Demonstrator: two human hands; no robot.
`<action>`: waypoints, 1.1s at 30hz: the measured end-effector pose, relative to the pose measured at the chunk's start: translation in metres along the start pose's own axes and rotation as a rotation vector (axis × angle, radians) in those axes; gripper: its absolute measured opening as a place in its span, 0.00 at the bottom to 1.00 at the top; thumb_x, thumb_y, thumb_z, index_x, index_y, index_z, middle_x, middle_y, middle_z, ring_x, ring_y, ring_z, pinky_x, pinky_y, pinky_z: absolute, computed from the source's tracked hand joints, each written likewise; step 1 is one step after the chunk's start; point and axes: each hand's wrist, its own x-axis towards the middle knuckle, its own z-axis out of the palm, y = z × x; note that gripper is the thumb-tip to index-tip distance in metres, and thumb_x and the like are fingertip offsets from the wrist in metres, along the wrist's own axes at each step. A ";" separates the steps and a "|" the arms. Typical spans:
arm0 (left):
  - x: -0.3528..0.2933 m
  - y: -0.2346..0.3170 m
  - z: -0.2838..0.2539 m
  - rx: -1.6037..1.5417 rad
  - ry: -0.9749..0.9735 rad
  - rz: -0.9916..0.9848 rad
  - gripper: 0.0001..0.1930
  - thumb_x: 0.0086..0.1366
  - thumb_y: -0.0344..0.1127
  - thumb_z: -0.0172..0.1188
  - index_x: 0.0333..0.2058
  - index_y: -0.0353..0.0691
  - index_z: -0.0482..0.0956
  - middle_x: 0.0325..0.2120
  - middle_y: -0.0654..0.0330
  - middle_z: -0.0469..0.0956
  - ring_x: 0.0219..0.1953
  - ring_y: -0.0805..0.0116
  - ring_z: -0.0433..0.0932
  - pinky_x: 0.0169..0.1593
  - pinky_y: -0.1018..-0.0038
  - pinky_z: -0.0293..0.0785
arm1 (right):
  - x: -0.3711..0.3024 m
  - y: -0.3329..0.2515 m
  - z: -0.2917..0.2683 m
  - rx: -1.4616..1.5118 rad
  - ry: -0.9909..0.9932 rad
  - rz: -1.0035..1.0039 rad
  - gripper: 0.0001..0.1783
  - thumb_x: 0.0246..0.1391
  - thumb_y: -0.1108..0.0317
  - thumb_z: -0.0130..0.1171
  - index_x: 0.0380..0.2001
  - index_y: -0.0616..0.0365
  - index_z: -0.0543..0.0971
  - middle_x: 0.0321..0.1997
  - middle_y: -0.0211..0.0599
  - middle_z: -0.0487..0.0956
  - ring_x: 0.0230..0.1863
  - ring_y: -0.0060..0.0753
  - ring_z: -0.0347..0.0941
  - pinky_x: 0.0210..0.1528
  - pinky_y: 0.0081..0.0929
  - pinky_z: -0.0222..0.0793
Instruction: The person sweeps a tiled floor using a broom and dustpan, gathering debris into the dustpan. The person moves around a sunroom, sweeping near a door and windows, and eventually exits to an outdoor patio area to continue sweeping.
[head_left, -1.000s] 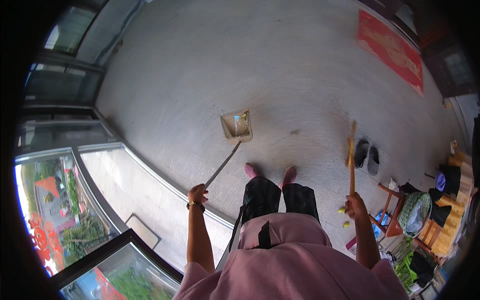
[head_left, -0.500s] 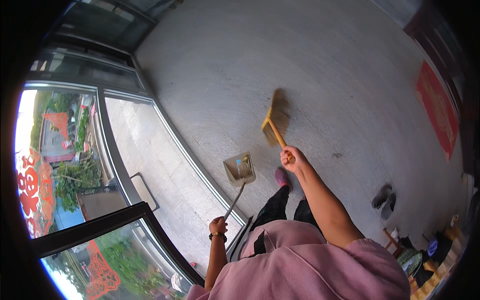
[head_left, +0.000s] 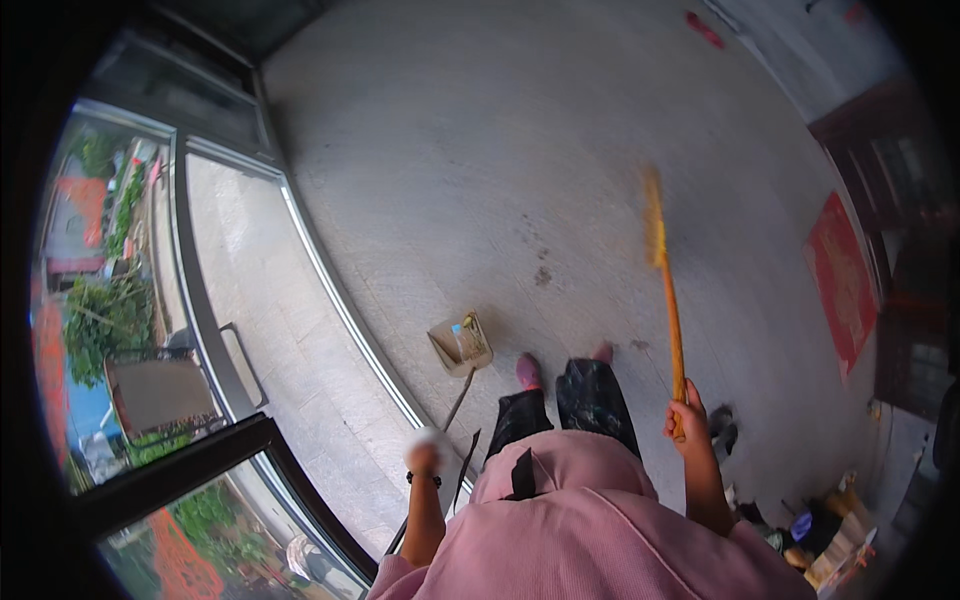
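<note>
At four o'clock from the centre of the view, the right hand is wrapped around the lower part of the orange broom handle, its butt poking out below the fist. That forearm rises almost straight from six o'clock, with the wrist nearly in line. From the fist the handle runs to twelve o'clock, ending in the yellow broom head, which is blurred; whether its bristles touch the floor I cannot tell.

Between six and seven o'clock from the centre, the left hand is blurred under a pale round patch, but it appears closed on the upper end of the dustpan's thin handle. Its forearm also comes up from six o'clock, a dark bracelet at the wrist. Between twelve and one from this hand, the beige dustpan rests on the floor, holding debris and a small blue piece.

The pink shoes stand between dustpan and broom handle. Dark marks lie between one and two from the dustpan. Dark slippers are near the right hand at four o'clock; a red mat lies farther off between one and two, and clutter between four and five. A dark-framed glass door stands at nine from the left hand.
</note>
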 end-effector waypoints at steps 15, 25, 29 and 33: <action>-0.049 0.063 0.052 -0.075 -0.096 -0.110 0.13 0.51 0.28 0.49 0.37 0.36 0.70 0.15 0.60 0.69 0.13 0.72 0.67 0.13 0.76 0.63 | 0.253 -0.023 0.089 0.366 -0.132 0.435 0.10 0.37 0.71 0.53 0.14 0.48 0.63 0.10 0.25 0.59 0.10 0.23 0.56 0.11 0.20 0.50; -0.067 0.172 0.108 0.162 0.055 -0.042 0.12 0.53 0.30 0.48 0.37 0.38 0.73 0.19 0.57 0.75 0.18 0.67 0.75 0.21 0.72 0.72 | 0.291 -0.212 0.206 0.503 -0.631 0.445 0.08 0.46 0.70 0.52 0.32 0.49 0.67 0.15 0.27 0.65 0.12 0.16 0.58 0.13 0.17 0.54; -0.033 0.173 0.127 0.183 0.078 0.015 0.11 0.54 0.31 0.48 0.37 0.40 0.73 0.20 0.56 0.76 0.18 0.66 0.75 0.21 0.71 0.73 | 0.240 -0.257 0.132 0.284 -0.571 0.221 0.22 0.47 0.71 0.49 0.48 0.46 0.62 0.15 0.28 0.64 0.10 0.18 0.58 0.10 0.17 0.53; 0.014 0.187 0.144 0.151 0.036 0.055 0.11 0.56 0.33 0.49 0.38 0.40 0.73 0.21 0.56 0.75 0.21 0.65 0.76 0.21 0.70 0.72 | 0.210 -0.244 0.023 -0.008 -0.319 -0.012 0.31 0.46 0.73 0.45 0.56 0.47 0.54 0.14 0.30 0.64 0.08 0.21 0.57 0.07 0.19 0.54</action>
